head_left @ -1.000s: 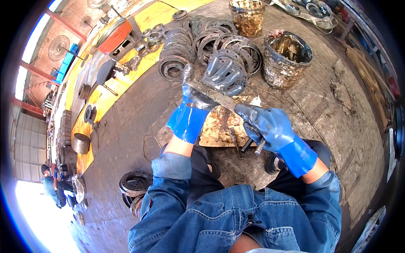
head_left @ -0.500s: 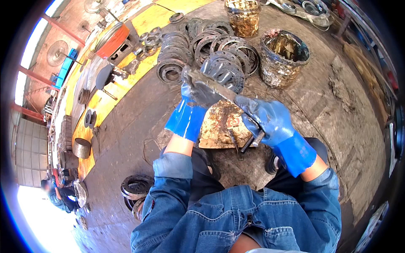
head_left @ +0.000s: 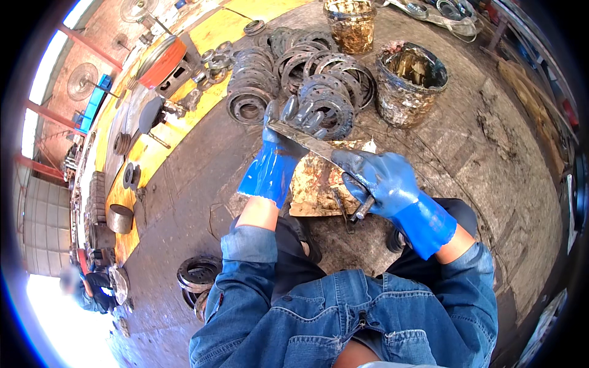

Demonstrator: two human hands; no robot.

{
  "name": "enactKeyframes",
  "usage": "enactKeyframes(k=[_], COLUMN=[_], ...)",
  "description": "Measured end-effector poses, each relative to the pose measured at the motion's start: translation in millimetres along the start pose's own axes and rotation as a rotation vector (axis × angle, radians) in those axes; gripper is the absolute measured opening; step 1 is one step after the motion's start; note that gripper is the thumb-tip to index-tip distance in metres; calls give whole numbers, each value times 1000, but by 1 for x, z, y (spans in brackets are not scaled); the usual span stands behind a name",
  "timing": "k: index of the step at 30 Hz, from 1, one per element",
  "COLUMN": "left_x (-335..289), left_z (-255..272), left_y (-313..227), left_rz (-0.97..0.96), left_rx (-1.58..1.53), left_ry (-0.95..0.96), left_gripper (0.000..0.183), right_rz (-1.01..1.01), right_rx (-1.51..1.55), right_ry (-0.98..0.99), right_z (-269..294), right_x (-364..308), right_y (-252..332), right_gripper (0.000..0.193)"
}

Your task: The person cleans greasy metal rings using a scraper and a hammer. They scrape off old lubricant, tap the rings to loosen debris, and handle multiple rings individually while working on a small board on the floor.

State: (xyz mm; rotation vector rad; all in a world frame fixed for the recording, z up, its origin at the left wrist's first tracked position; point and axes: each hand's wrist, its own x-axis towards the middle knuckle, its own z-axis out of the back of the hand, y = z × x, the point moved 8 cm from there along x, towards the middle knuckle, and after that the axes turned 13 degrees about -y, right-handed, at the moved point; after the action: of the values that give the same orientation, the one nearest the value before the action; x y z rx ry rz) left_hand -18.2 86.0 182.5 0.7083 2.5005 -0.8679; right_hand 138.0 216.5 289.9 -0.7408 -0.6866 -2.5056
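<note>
A long flat metal bar (head_left: 310, 141), file-like and smeared dark, slants between my gloved hands. My right hand (head_left: 389, 178), in a blue rubber glove, is wrapped round its near end, and a short stub sticks out below the fist. My left hand (head_left: 287, 134), gloved alike with grimy fingers, has its palm turned up and fingers spread; the bar's far end lies across it. Beneath both hands sits a stained, yellowish block or box (head_left: 310, 190). A thin metal tool (head_left: 339, 205) leans at its near edge, partly hidden.
Dirty metal rings (head_left: 251, 104) lie piled ahead, beside two grease-coated buckets (head_left: 408, 98). More rings (head_left: 199, 273) are stacked by my left leg. At far left another person (head_left: 92, 291) sits near the bright opening. A dark stool (head_left: 151, 113) stands left.
My left fingers have spread and straightened more, with the bar's far end slightly lower on the palm. My right hand has shifted slightly left, still gripping the bar.
</note>
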Motion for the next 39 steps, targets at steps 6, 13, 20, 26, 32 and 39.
enactKeyframes(k=[6, 13, 20, 26, 32, 39], left_x=[1, -43, -39, 1, -47, -49], left_z=[-4, -52, -49, 9, -15, -18], left_y=[2, 1, 5, -52, -77, -75], left_rz=[-245, -52, -81, -757, -1430, -1375], left_rx=[42, -127, 21, 495, 1230, 892], left_ry=[128, 379, 557, 39, -369, 11], left_gripper=[75, 94, 89, 55, 67, 69], right_rz=[28, 37, 219, -663, -345, -317], right_rx=[12, -93, -257, 496, 390, 404], right_ry=[-198, -119, -149, 78, 15, 53], right_z=[11, 16, 8, 16, 15, 4], right_x=[6, 8, 4, 8, -1, 2], right_y=[4, -8, 13, -27, -27, -21], right_gripper=[45, 50, 49, 47, 51, 61])
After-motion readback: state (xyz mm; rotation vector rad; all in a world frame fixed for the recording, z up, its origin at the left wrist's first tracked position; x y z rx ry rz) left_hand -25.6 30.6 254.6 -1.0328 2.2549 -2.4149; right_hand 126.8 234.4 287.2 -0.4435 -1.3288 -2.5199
